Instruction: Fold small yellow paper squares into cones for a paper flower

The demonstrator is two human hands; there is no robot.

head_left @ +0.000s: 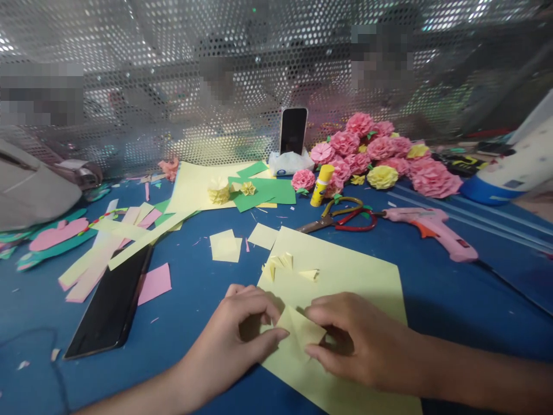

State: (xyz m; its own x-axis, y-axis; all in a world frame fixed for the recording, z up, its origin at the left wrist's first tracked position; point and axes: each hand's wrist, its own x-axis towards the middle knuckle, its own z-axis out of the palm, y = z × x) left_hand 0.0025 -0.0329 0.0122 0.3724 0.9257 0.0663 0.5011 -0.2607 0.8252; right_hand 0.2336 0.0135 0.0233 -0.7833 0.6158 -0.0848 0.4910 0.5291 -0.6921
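My left hand (235,334) and my right hand (356,340) both pinch a small folded piece of pale yellow paper (300,328) between their fingertips. The piece is held just over a large pale yellow sheet (349,271) that lies on the blue table (440,294). Several small folded yellow pieces (280,262) rest on the far part of that sheet.
A black phone (110,305) lies at left beside yellow and pink paper strips (93,265). Scissors (337,216), a pink glue gun (432,225) and a glue stick (322,184) lie beyond the sheet. Pink and yellow paper flowers (380,155) and a propped phone (292,131) stand at the back.
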